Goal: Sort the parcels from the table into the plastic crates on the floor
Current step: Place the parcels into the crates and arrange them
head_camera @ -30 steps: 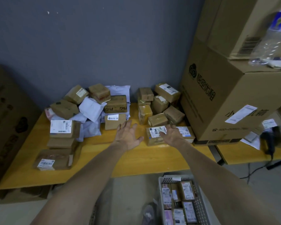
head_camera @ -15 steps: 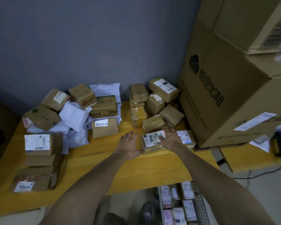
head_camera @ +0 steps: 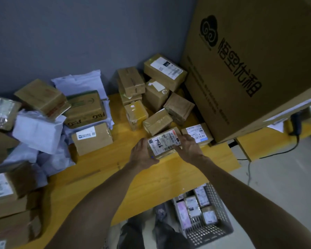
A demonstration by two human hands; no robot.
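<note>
- Carton (head_camera: 241, 72) looms right, standing on the table (head_camera: 97, 177).
- Crate (head_camera: 221, 223) on the floor below the table's edge, part-filled.
- Heaps (head_camera: 90, 112) crowd behind; a labelled box (head_camera: 196, 133) lies just beside the right hand (head_camera: 190, 148).
- Parcel (head_camera: 163, 143) near the table's front, gripped at its ends by the left hand (head_camera: 142, 155) and the right hand.

both arms extended forward; left hand (head_camera: 142, 155) and right hand (head_camera: 189, 147) curled, gripping.

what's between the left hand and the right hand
The labelled parcel, held on both sides by the left hand and right hand; the head view shows it.
</note>
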